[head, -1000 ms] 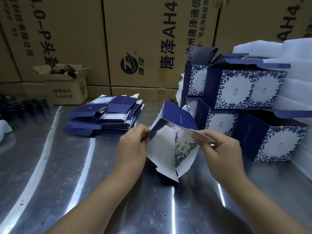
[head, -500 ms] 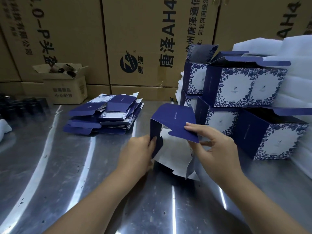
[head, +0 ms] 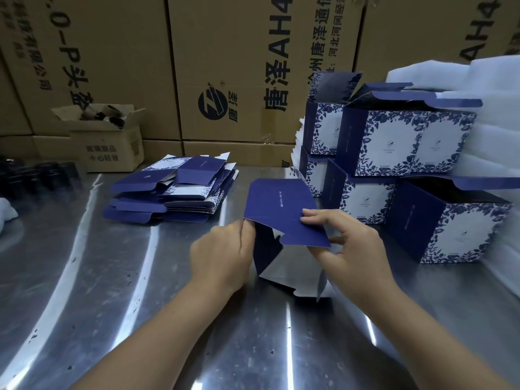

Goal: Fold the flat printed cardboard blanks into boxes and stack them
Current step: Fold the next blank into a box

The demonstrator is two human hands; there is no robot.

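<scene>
Surface: metal table (head: 118,291), polished, with bright curved reflections and small dark specks.
Far centre-left: pile of flat blanks (head: 171,190), navy and floral print, loosely stacked, resting on the table.
Centre: partly folded blank (head: 281,209), lower white edge touching the table.
Right: folded boxes (head: 388,170), lower row standing on the table, upper row on top of them, lids open.
Far left edge: row of dark items (head: 36,175), blurred, type not discernible.
Left edge: white object (head: 7,209), only partly in view.
Far left, rear: small open carton (head: 108,142), at the table's back edge; contact with the table cannot be determined.
</scene>
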